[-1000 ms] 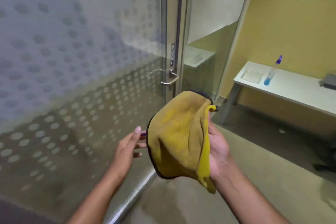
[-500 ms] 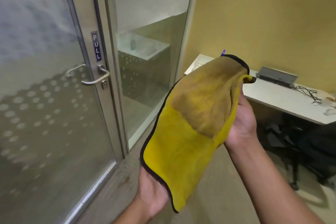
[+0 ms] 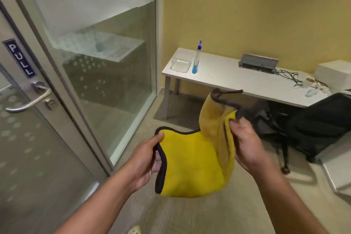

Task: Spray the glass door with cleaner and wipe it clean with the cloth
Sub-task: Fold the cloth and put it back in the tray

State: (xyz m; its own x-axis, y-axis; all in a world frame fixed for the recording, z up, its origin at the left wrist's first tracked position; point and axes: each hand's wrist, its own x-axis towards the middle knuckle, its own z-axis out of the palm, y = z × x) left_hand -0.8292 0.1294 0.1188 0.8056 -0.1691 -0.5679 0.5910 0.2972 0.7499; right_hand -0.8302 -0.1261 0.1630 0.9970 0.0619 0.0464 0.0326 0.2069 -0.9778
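A person's two hands hold a yellow cloth (image 3: 191,159) with dark trim, spread between them over the carpeted floor (image 3: 190,213). The left hand (image 3: 144,159) pinches the cloth's near left edge, thumb on top and fingers curled under the trim. The right hand (image 3: 247,142) grips the cloth's far side, where a darker, duller fold rises and a loose trimmed corner sticks up above the fingers. A pale shoe tip (image 3: 135,230) shows at the bottom edge of the view.

To the left stands the glass door (image 3: 28,148), frosted with pale dots, its metal lever handle (image 3: 28,99) below a blue "PULL" sign (image 3: 20,58). Just beyond the door's frame a fixed glass panel (image 3: 106,66) reflects the room.

Farther off, a white desk (image 3: 237,80) stands against the yellow wall (image 3: 256,11). Near its left end a slim clear spray bottle (image 3: 196,59) stands upright, blue nozzle on top and a little blue liquid at the bottom. Just beside it, at the left corner, sits a shallow clear tray (image 3: 180,62); whether it holds anything cannot be told. Toward the back edge is a grey cable box (image 3: 258,62) with black wires (image 3: 288,76) trailing rightward. A white box (image 3: 332,75) sits at the right end, with small pale items before it, too blurred to name. A black office chair (image 3: 313,125) stands in front of the desk's right part.
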